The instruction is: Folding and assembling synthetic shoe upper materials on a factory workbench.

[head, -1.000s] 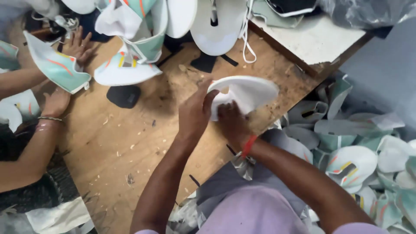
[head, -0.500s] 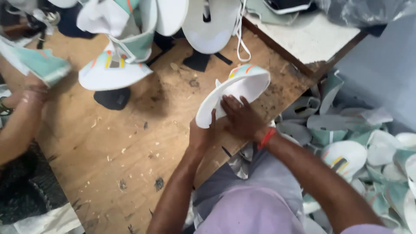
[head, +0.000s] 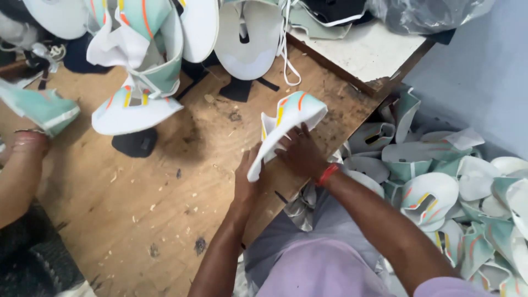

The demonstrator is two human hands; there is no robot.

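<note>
Two hands hold one shoe upper [head: 286, 129] just above the near edge of a worn wooden bench [head: 137, 209]. The left hand [head: 247, 179] grips its lower white end, fingers curled around it; the right hand [head: 301, 154] lies over its middle, fingers closed on the mint fabric with orange and yellow stripes. Pale scraps and dark stains speckle the bench. More uppers [head: 137, 71] sit propped on black stands along the far side, beside a white slab [head: 368, 52] with a chipped corner. A pile of mint and white pieces [head: 445, 187] fills the floor to the right, against a grey-blue wall [head: 484, 77]. Another person's forearm [head: 19, 170] rests at the left edge.
</note>
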